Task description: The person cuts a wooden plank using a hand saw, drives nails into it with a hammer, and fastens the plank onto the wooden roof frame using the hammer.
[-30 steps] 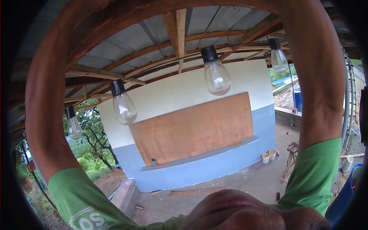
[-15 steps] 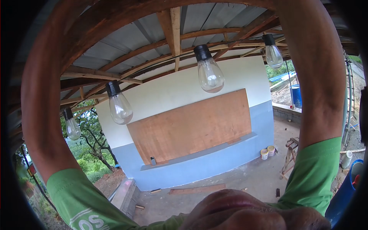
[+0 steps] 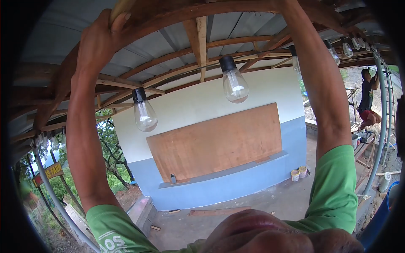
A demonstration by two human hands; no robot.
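Both my arms reach overhead to a brown curved wooden beam (image 3: 177, 16). At upper left, my left hand (image 3: 99, 36) is closed against the beam, its thumb pressed to a tan piece of wood (image 3: 121, 9) that runs out of the top of the view; what kind of piece it is does not show. My right hand (image 3: 287, 3) is at the top edge beside the beam, almost wholly cut off, so its fingers are hidden. Between my arms hang two clear bulbs in black sockets, a left bulb (image 3: 145, 114) and a right bulb (image 3: 235, 86).
More bulbs (image 3: 346, 48) hang at right, near a grey post (image 3: 376, 139). Ahead stands a white and blue wall (image 3: 219, 189) with a brown board (image 3: 219, 145). Paint buckets (image 3: 295, 174) sit on the floor. Another person (image 3: 368, 99) is at far right.
My left hand has come into view at the beam as my left arm shifted right. My right arm has shifted left, and the other person and more bulbs now show.
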